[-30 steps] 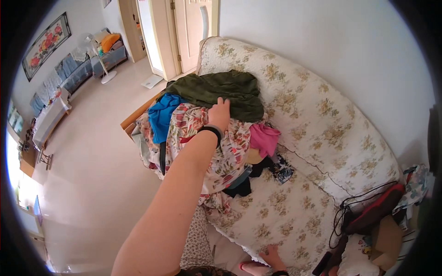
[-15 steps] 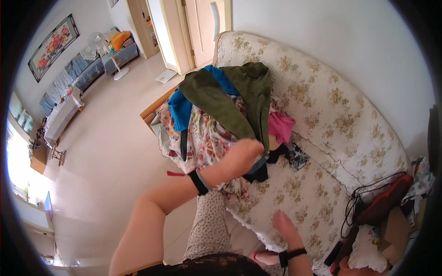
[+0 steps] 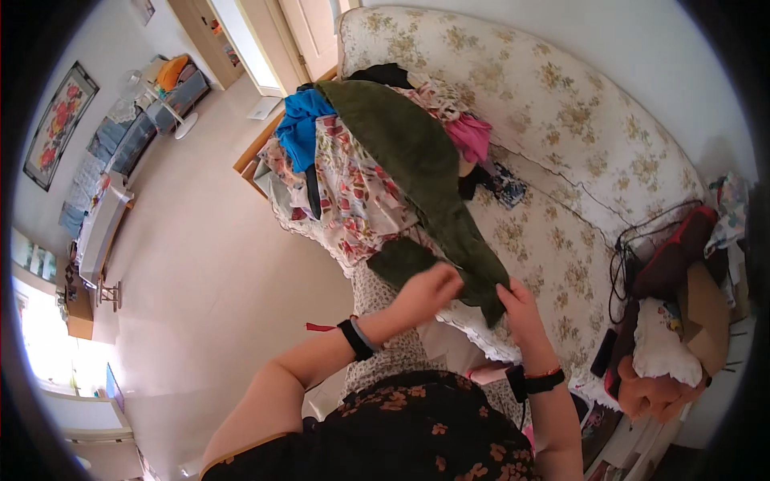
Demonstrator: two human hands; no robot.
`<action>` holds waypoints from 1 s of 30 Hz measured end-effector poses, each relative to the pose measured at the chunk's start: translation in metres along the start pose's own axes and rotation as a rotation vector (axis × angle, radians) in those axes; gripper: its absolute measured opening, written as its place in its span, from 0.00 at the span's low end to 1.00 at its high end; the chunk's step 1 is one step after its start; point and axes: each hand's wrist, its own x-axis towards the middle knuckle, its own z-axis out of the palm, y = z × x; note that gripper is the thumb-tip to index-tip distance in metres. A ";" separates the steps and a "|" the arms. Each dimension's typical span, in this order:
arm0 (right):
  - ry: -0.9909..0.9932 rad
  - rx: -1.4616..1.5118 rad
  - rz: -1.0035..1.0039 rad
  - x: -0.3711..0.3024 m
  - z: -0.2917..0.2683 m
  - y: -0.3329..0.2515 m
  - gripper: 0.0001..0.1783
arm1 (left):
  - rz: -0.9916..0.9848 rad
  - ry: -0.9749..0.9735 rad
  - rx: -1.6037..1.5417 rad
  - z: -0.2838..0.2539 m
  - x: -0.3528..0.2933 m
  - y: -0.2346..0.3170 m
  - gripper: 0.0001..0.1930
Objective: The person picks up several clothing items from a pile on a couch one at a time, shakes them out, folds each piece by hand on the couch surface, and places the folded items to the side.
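To the right of the blue cloth (image 3: 298, 132) and floral cloth (image 3: 357, 188), the green garment (image 3: 413, 152) slants toward the person, the left hand (image 3: 427, 295) curled against it, grip unclear, and the right hand (image 3: 525, 317) pinching its near end beside the sofa (image 3: 553, 264).
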 end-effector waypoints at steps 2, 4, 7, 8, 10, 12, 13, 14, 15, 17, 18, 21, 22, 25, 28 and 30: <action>0.056 -0.028 0.009 -0.023 -0.001 -0.009 0.14 | -0.260 0.175 -0.412 0.003 0.011 -0.031 0.24; 0.050 -0.298 -0.104 -0.048 -0.019 -0.003 0.10 | -0.503 0.217 -0.741 -0.002 0.026 -0.027 0.28; -0.063 -0.707 -0.175 -0.081 -0.035 0.022 0.09 | -0.484 0.003 -1.377 -0.004 0.041 -0.006 0.25; -0.211 -0.998 -0.214 -0.091 -0.035 0.022 0.10 | -0.491 -0.011 -1.373 0.002 0.047 -0.010 0.25; -0.301 -1.046 -0.065 -0.106 -0.032 0.024 0.12 | -0.579 -0.103 -1.530 0.017 0.059 -0.018 0.19; -0.236 -0.755 -0.126 -0.116 -0.039 0.042 0.15 | -0.617 -0.224 -1.464 0.036 0.059 -0.010 0.15; -0.113 -0.730 -0.087 -0.116 -0.047 0.043 0.23 | -0.648 -0.324 -1.401 0.044 0.058 -0.002 0.12; -0.097 -0.729 -0.085 -0.112 -0.055 0.047 0.23 | -0.653 -0.340 -1.397 0.052 0.059 0.006 0.12; 0.115 -0.463 -0.023 -0.108 -0.066 0.055 0.25 | -0.626 -0.413 -1.393 0.062 0.058 0.026 0.12; 0.336 -0.186 0.036 -0.105 -0.077 0.058 0.27 | -0.588 -0.523 -1.349 0.070 0.050 0.062 0.14; 0.319 -0.206 -0.072 -0.102 -0.079 0.055 0.28 | -0.598 -0.542 -1.348 0.071 0.047 0.078 0.14; 0.276 -0.290 -0.149 -0.098 -0.074 0.034 0.30 | -0.454 -0.677 -1.278 0.065 0.045 0.112 0.21; 0.242 -0.351 -0.125 -0.098 -0.073 0.027 0.30 | -0.460 -0.698 -1.275 0.062 0.044 0.128 0.21; 0.370 -0.357 -0.051 -0.093 -0.085 0.031 0.26 | -0.316 -0.708 -1.233 0.051 0.049 0.155 0.23; 0.486 -0.117 -0.084 -0.087 -0.097 0.015 0.22 | -0.248 -0.648 -1.250 0.028 0.055 0.170 0.19; 0.491 0.110 -0.127 -0.086 -0.103 -0.011 0.20 | -0.190 -0.614 -1.293 0.014 0.066 0.169 0.20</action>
